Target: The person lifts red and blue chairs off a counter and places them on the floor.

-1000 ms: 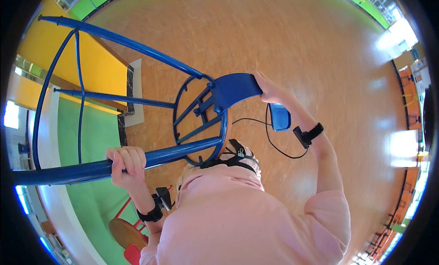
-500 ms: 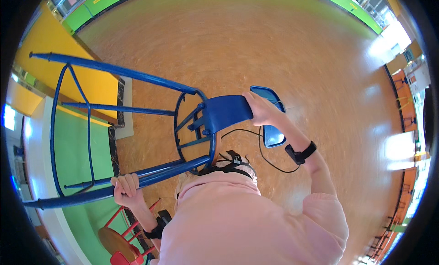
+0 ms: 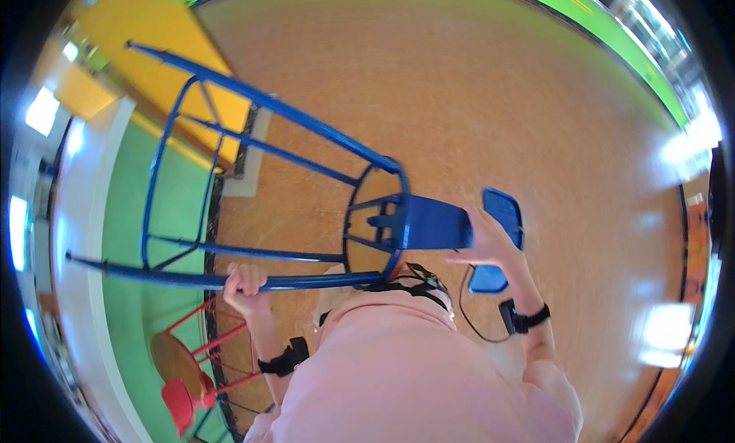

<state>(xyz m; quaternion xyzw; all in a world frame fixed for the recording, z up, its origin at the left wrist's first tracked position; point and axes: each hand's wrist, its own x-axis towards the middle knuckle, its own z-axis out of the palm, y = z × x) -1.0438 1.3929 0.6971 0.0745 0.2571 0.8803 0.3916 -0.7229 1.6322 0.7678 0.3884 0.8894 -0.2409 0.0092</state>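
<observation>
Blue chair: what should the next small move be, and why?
Probably close the right hand more firmly around the backrest: it looks loosely spread at the edge, while the left hand wraps one leg of the sideways chair.

brown floor — glossy | green panel | yellow panel | red chair — brown seat

The one view, a head-worn wide fisheye, looked steeply down from above the blue chair, near enough for the chair to span much of its width. The wearer's pink shirt filled the frame below the chair; floor spread above and right of it, curving toward the rim.
</observation>
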